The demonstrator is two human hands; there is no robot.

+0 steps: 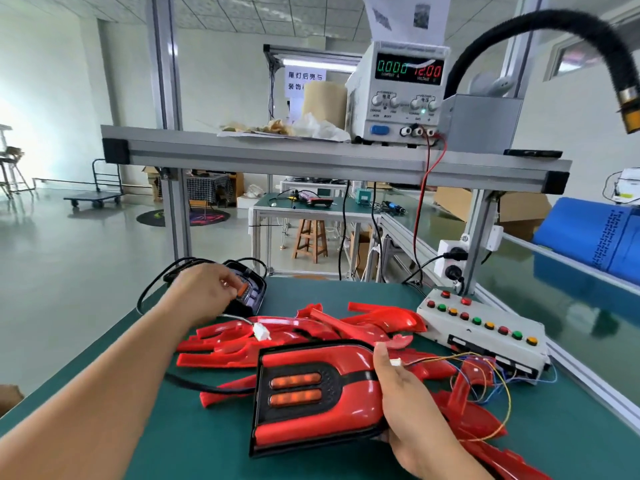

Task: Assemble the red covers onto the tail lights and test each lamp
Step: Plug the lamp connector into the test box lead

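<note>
White walls and a tiled ceiling enclose a glossy pale floor. Strong glare at far left, possibly a window. Further back stand a flat trolley, a green-topped bench and a wooden stool.

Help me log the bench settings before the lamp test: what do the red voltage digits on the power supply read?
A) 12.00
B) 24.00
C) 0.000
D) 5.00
A: the red digits on the power supply read 12.00, while the green digits beside them read 0.000.
</note>
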